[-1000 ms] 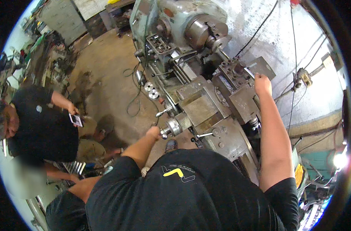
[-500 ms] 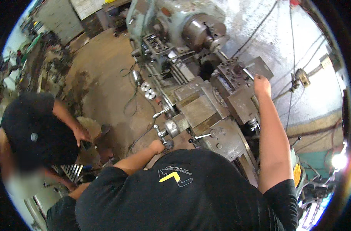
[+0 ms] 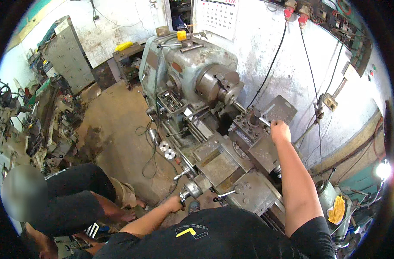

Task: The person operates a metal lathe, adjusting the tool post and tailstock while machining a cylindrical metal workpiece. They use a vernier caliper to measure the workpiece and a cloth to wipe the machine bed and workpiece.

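Observation:
My left hand (image 3: 175, 203) is closed round the crank handle beside the round handwheel (image 3: 191, 188) on the front of a metal lathe. With my right arm stretched out, my right hand (image 3: 280, 131) is closed on the end of a bright metal lever (image 3: 264, 121). That lever slopes up to the tool post (image 3: 248, 122) on the carriage. Beyond the tool post, the large chuck (image 3: 216, 82) holds a round metal piece (image 3: 232, 93) facing the tool side. My fingers hide the ends of both handles.
A co-worker in black (image 3: 76, 198) bends low at the left. Two metal discs (image 3: 167, 150) lie along the lathe's front edge, near a looping cable (image 3: 150, 166). Old machine parts (image 3: 45, 125) crowd the far left. A yellow cloth (image 3: 336, 210) hangs at the right.
The view has tilted up, bringing the headstock top and a wall calendar into sight. Both my hands stay on their handles. The co-worker at the left has shifted posture.

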Demonstrator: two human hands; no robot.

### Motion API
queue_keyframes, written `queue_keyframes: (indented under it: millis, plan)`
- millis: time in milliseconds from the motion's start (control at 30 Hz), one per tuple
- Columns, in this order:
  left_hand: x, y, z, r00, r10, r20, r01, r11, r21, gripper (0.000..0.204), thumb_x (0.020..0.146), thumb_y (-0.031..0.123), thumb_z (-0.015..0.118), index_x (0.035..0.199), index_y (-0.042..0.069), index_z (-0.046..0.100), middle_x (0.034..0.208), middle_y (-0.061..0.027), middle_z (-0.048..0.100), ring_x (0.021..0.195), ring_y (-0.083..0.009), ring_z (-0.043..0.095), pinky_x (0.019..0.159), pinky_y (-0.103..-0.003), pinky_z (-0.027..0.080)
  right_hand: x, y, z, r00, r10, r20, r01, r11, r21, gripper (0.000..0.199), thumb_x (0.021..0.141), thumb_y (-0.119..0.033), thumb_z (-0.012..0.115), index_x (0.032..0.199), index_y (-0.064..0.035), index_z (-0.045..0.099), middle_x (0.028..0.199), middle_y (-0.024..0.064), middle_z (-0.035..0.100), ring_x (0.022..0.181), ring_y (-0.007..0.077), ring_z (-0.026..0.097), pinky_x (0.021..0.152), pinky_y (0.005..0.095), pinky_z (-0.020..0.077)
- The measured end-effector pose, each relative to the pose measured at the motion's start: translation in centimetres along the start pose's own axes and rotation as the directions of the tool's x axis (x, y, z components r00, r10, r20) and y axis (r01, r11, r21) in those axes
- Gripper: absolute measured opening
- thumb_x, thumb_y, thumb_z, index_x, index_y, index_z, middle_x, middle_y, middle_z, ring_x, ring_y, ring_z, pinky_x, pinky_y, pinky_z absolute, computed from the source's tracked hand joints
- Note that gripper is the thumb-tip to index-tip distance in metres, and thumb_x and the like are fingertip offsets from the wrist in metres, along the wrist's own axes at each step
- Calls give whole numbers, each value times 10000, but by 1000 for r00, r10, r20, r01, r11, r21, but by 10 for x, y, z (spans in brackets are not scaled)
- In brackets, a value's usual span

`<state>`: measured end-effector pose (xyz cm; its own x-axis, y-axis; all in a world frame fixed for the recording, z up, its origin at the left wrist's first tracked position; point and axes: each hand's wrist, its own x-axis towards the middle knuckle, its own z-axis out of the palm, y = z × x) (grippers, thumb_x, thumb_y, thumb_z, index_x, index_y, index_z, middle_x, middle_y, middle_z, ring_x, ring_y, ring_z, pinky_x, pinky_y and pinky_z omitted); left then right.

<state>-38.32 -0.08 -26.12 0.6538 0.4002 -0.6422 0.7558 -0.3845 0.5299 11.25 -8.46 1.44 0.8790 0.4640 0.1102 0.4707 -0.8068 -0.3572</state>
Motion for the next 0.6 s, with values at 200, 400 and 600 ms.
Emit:
queue_keyframes:
  millis: [200,400,600]
  plan:
    - [58,-27,59,954,214,210,-294,806,514,210,833,202,657,974,74,745,882,-153,727,725,-301,701,670,-435,574,0,1,-1,1000,9,14,-9,1000,-15,485,964,-397,411,1069,-24,702,1111,264,672,1064,430,639,952,506,489]
    - [69,-38,-9,973,-178,-148,218,919,328,279,789,253,704,967,40,734,1008,-200,718,914,-326,707,756,-447,561,4,2,1,999,-12,40,12,1000,-7,483,953,-401,418,1080,-38,710,1114,264,673,1064,432,641,962,500,488]
    - [-1,13,-9,979,-174,104,194,954,-227,252,856,162,637,1037,1,705,1032,-239,702,935,-367,694,755,-456,561,8,2,2,1000,-15,13,15,1000,-17,483,943,-398,420,1092,-40,708,1119,265,670,1072,433,638,976,498,481]
